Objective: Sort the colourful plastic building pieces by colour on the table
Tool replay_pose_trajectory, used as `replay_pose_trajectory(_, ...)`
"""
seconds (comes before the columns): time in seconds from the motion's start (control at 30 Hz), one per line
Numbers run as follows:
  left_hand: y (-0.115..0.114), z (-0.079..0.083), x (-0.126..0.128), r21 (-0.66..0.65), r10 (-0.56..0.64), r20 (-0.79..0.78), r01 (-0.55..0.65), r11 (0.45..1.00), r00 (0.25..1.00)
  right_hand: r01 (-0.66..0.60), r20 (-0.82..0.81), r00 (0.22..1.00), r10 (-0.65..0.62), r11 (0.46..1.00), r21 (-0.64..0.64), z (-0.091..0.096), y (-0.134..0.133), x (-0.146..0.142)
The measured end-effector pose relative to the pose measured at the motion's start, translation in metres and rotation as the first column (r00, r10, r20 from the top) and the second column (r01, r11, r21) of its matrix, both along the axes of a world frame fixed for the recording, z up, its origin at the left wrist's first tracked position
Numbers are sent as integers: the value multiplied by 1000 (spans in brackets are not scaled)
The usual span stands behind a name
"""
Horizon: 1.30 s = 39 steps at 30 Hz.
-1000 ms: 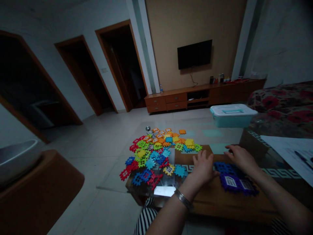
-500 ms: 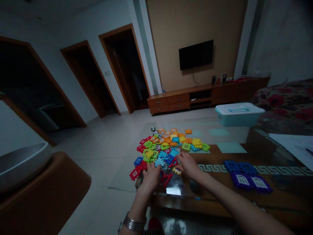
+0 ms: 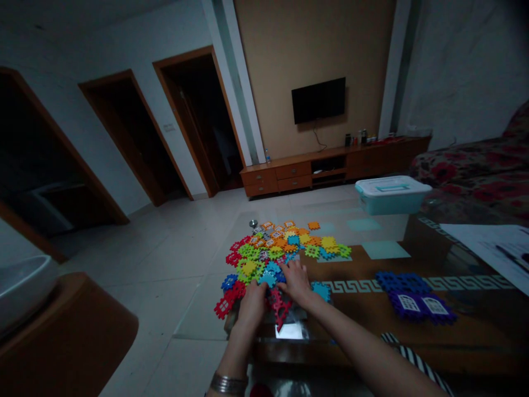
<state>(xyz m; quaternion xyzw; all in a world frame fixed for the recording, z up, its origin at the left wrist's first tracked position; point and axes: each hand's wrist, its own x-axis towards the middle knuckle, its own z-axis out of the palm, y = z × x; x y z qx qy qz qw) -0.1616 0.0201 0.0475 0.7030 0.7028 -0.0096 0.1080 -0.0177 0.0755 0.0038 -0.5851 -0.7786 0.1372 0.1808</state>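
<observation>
A heap of gear-edged plastic tiles in many colours (image 3: 248, 268) lies on the glass table. My left hand (image 3: 252, 300) is at the near side of the heap, fingers apart, with its tips at a light blue tile (image 3: 268, 279). My right hand (image 3: 296, 280) reaches over the right side of the heap, fingers spread by the blue tiles. Between my hands are red tiles (image 3: 280, 306). Another light blue tile (image 3: 321, 290) lies beside my right wrist. What is under my right palm is hidden.
To the right lie joined blue tiles (image 3: 403, 282) and purple tiles (image 3: 424, 306). A lidded light blue box (image 3: 392, 204) stands on the far side. White paper (image 3: 487, 248) with a pen (image 3: 512, 258) is at the right. The glass edge runs left of the heap.
The view has shifted slightly. My right hand has moved left towards my left hand. A light blue tile now shows by my right wrist, and the yellow tile near my right fingers is hidden.
</observation>
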Motion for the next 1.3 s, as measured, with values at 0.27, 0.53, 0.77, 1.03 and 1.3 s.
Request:
replay_pose_trajectory(0.27, 15, -9, -4, 316, 170, 169, -217, 924, 971, 32, -271, 963, 18, 983, 179, 13, 6, 17)
replay_pose_trajectory(0.53, 35, -3, 21, 348, 81, 490, -280, 894, 868, 154, -254, 962, -102, 969, 194, 29, 14, 97)
replay_pose_trajectory(0.77, 52, -24, 120, 298, -190, 635, -11, 954, 748, 268, -157, 954, -257, 962, 50, 36, -4, 251)
replay_pose_trajectory(1.03, 78, -17, 269, 118, -246, 640, 224, 967, 728, 352, -101, 925, -367, 926, -140, 18, -21, 337)
replay_pose_trajectory(1.3, 82, -20, 309, 74, -265, 515, 265, 961, 815, 217, -146, 961, -237, 966, -141, 20, -28, 346)
